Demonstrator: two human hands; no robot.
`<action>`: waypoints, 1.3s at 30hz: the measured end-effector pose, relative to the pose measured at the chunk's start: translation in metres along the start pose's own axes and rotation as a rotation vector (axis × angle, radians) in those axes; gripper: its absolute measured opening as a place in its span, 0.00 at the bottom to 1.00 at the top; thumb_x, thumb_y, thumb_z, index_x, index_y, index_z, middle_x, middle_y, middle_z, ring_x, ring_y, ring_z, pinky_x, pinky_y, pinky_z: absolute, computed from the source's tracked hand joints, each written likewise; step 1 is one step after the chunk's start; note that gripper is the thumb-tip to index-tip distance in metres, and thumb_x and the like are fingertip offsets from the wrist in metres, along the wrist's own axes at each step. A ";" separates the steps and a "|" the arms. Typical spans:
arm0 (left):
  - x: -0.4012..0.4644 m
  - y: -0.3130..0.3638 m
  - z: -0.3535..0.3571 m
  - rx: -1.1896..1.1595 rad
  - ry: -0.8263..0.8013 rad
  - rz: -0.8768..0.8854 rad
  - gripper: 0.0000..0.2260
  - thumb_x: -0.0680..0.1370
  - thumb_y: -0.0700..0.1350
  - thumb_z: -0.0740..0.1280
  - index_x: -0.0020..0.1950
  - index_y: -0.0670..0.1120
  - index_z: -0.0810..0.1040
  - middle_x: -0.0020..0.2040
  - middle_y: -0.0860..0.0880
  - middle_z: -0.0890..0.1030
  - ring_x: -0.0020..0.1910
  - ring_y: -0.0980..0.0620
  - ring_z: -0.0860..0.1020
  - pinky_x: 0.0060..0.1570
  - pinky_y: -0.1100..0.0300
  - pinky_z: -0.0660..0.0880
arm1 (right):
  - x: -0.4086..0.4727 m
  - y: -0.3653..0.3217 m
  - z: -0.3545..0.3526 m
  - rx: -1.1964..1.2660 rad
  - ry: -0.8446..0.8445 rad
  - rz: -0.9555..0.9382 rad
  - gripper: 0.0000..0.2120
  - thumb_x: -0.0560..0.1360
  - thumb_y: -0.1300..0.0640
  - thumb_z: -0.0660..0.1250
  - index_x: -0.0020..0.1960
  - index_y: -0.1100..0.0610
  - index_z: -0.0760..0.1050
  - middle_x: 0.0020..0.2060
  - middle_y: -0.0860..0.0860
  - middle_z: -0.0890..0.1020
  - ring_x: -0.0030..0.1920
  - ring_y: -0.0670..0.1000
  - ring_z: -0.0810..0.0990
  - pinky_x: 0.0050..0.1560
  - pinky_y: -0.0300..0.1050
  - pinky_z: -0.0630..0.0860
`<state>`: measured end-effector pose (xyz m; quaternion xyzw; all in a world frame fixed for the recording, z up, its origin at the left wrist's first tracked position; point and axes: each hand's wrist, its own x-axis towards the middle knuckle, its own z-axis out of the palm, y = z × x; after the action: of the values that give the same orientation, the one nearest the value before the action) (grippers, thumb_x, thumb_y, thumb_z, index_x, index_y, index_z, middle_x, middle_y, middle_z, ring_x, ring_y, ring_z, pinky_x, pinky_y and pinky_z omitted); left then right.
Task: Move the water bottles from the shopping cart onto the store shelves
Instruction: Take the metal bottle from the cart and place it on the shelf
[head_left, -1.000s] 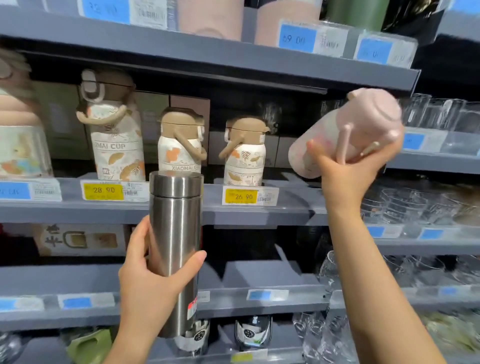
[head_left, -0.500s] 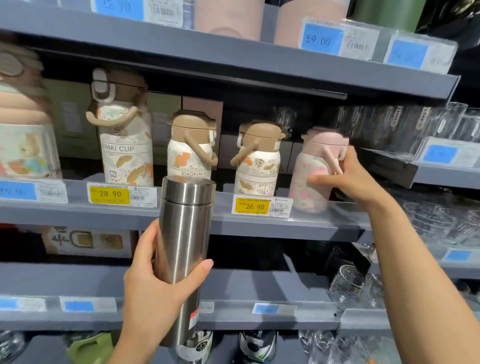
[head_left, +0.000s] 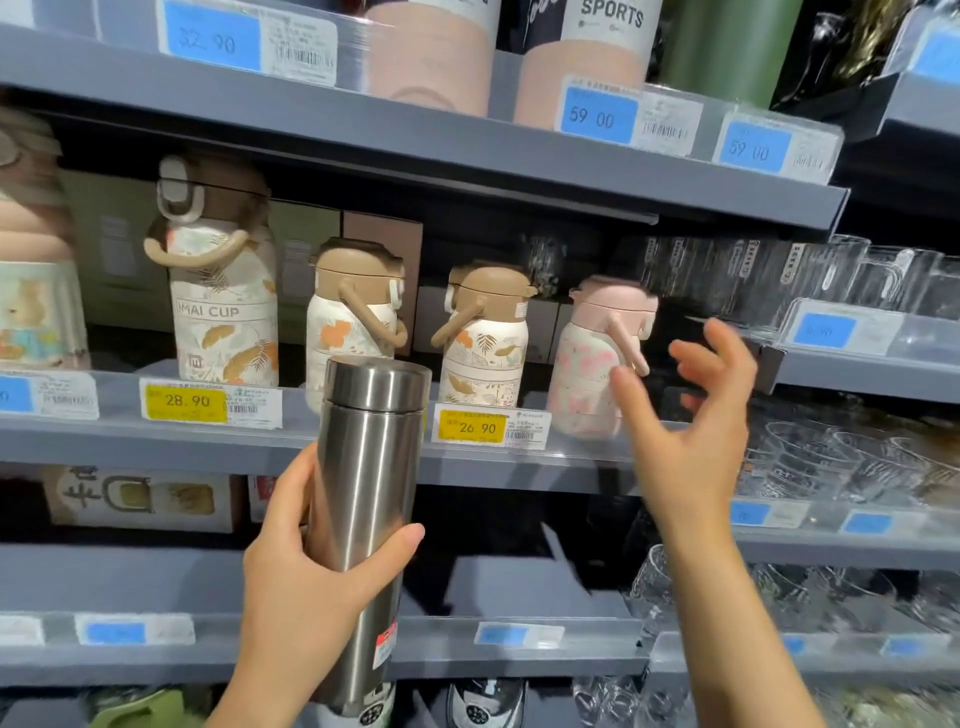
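**Pink bottle shelved, steel flask in hand**

At lower centre, the left hand (head_left: 306, 582) grips the steel flask (head_left: 363, 514) upright. The pink bottle (head_left: 597, 364) stands on the middle shelf (head_left: 311, 441) (right of the brown-lidded ones). Just beside it, the right hand (head_left: 691, 415) hovers, fingers spread, holding nothing.

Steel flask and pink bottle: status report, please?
Left hand grips steel flask, upright, off the shelf. Right hand open, beside pink bottle standing on shelf. Nothing blocking.
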<state>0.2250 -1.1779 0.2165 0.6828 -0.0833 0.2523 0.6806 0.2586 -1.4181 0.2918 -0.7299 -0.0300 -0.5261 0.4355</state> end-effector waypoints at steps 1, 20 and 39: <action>-0.002 0.001 0.002 0.003 -0.008 -0.001 0.37 0.55 0.52 0.77 0.61 0.69 0.66 0.51 0.70 0.77 0.50 0.68 0.77 0.46 0.67 0.71 | -0.012 -0.006 0.001 0.028 -0.034 -0.025 0.33 0.71 0.44 0.71 0.72 0.47 0.61 0.61 0.45 0.75 0.64 0.47 0.72 0.63 0.45 0.69; -0.081 -0.008 -0.157 0.620 0.157 0.035 0.39 0.58 0.55 0.70 0.67 0.67 0.61 0.62 0.69 0.69 0.61 0.64 0.71 0.56 0.71 0.68 | -0.225 -0.135 0.124 0.873 -1.133 0.658 0.36 0.50 0.53 0.79 0.57 0.50 0.71 0.43 0.48 0.85 0.45 0.49 0.85 0.41 0.41 0.79; -0.081 -0.060 -0.550 0.435 0.281 -0.257 0.49 0.56 0.57 0.80 0.63 0.81 0.51 0.64 0.71 0.67 0.61 0.69 0.72 0.53 0.68 0.73 | -0.434 -0.378 0.363 0.841 -1.334 0.638 0.34 0.54 0.62 0.81 0.57 0.55 0.72 0.46 0.54 0.85 0.46 0.53 0.85 0.42 0.46 0.81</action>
<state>0.0554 -0.6586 0.0963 0.7760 0.1552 0.2681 0.5495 0.1453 -0.7617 0.1510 -0.6381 -0.2662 0.2171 0.6891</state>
